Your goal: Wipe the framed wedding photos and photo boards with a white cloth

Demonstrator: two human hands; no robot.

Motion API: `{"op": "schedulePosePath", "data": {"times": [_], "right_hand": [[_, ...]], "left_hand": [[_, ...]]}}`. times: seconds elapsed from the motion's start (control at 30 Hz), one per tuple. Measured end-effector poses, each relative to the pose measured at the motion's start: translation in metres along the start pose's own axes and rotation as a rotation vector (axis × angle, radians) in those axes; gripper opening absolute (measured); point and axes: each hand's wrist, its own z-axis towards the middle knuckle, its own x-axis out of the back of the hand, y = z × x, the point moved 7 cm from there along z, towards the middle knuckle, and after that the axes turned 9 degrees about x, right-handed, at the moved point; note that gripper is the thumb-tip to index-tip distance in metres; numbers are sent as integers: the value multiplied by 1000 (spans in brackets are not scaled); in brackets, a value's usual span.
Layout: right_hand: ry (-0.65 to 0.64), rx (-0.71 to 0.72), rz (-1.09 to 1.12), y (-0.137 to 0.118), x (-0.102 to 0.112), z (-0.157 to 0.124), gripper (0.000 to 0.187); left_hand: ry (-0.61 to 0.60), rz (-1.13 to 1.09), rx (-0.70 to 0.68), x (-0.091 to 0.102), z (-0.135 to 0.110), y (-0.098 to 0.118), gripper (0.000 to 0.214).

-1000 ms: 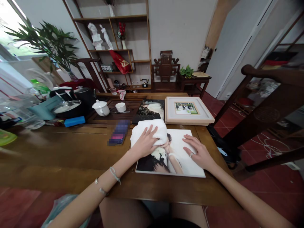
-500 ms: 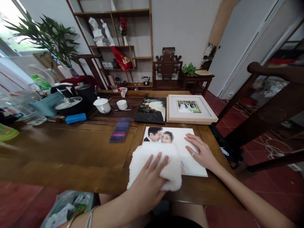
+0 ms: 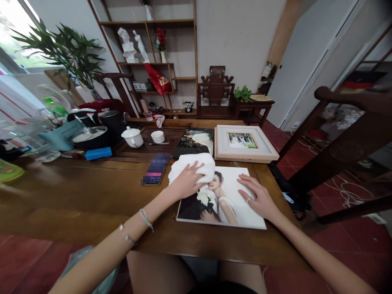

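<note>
A white fluffy cloth point(image 3: 180, 164) lies over the top left corner of a wedding photo panel point(image 3: 191, 210). Pressing on the cloth is my left hand point(image 3: 188, 181), its fingers over it and the fabric bunched beneath. The panel lies flat near the table's front edge and shows a couple on a white background; the cloth hides part of the picture. My right hand point(image 3: 259, 199), with a ring on one finger, rests flat on the panel's right side, fingers stretched out and holding nothing.
Behind the panel lie a dark photo panel point(image 3: 199, 141) and a white framed photo point(image 3: 266, 143). A phone point(image 3: 156, 169) is left of the cloth. Farther left are a lidded white cup point(image 3: 132, 138), a small white cup point(image 3: 157, 136) and a blue box point(image 3: 98, 153). A wooden chair point(image 3: 343, 143) stands right.
My left hand has pushed the cloth away from me, from the panel's lower left to its top left corner, uncovering the lower picture. My right hand stays in place.
</note>
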Motion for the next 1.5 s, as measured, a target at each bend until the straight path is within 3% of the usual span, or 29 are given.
{"op": "schedulePosePath", "data": {"times": [0.13, 0.3, 0.4, 0.53, 0.77, 0.9, 1.03, 1.23, 1.33, 1.4, 1.5], "right_hand": [[-3, -12, -3, 1, -1, -1, 31], [-15, -22, -12, 1, -2, -1, 31], [-17, -22, -14, 1, -2, -1, 30], [-22, -18, -17, 0, -1, 0, 31], [-23, -17, -17, 1, -1, -1, 31], [-24, -24, -15, 3, -1, -1, 32], [-28, -25, -20, 2, -2, -1, 31], [-28, -13, -22, 0, -2, -1, 31], [-37, -1, -21, -1, -1, 0, 32], [-42, 10, -21, -1, -1, 0, 32], [-40, 8, -27, -1, -1, 0, 32]], "left_hand": [[-62, -6, -12, -7, -32, 26, 29], [-98, -40, -147, -13, -91, 87, 24], [-92, -50, -225, -15, -109, 111, 28], [-109, -86, -204, -13, -92, 103, 27], [-60, -87, -37, -9, -16, 41, 33], [-13, -47, -11, -8, 3, 27, 36], [-28, -11, -7, -12, -12, 43, 31], [-46, -19, -159, -17, -75, 107, 28], [-59, -26, -248, -17, -94, 129, 31], [-63, -45, -253, -15, -92, 130, 30], [-69, -59, -188, -14, -69, 112, 28]]}}
